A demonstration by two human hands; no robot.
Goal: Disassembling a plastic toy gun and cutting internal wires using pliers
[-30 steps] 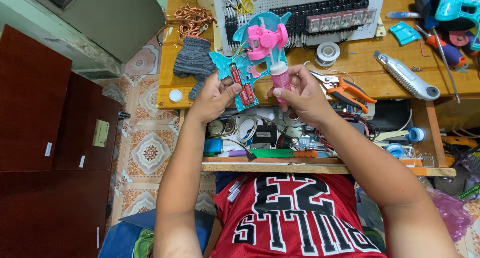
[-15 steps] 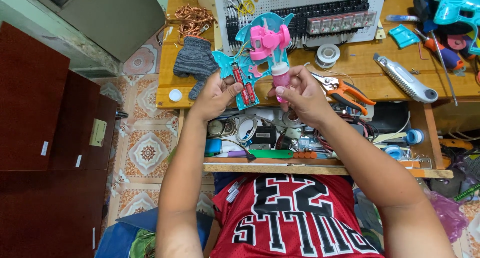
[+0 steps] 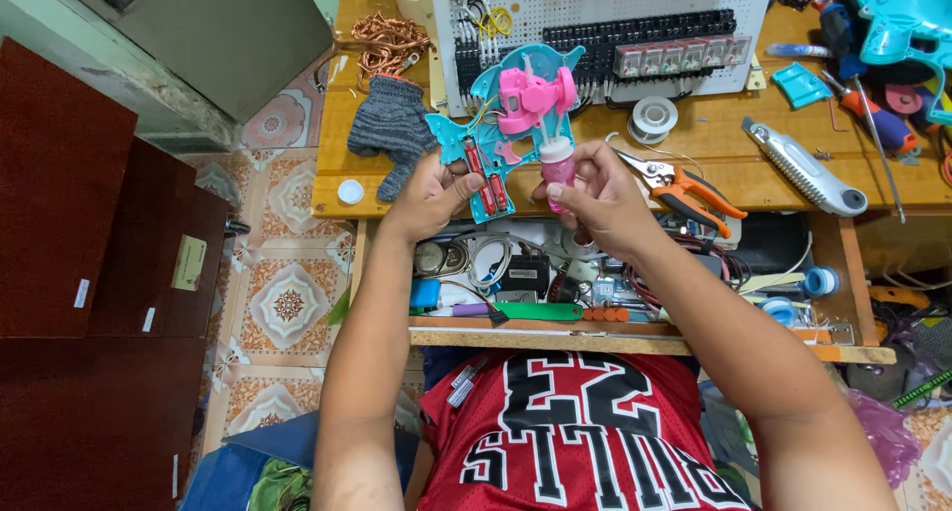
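Place: home repair workshop
Bench: wooden workbench (image 3: 714,164), pliers (image 3: 684,186), utility knife (image 3: 805,169)
Back edge: wired pegboard (image 3: 605,15)
Floor: patterned tiles (image 3: 288,303)

One head-worn view only, aimed steeply down from above the person's chest. The table (image 3: 694,144) is seen close, filling the upper frame; tiled floor is caught at left. Both forearms are framed from below. Far table edge is cut off, probably just beyond frame.

Left hand (image 3: 428,196) grips the opened teal toy shell (image 3: 496,134) mid-frame, right hand (image 3: 593,196) pinches its small pink bottle (image 3: 557,166). Grey glove (image 3: 392,129) lies left, orange-handled pliers (image 3: 684,186) right.
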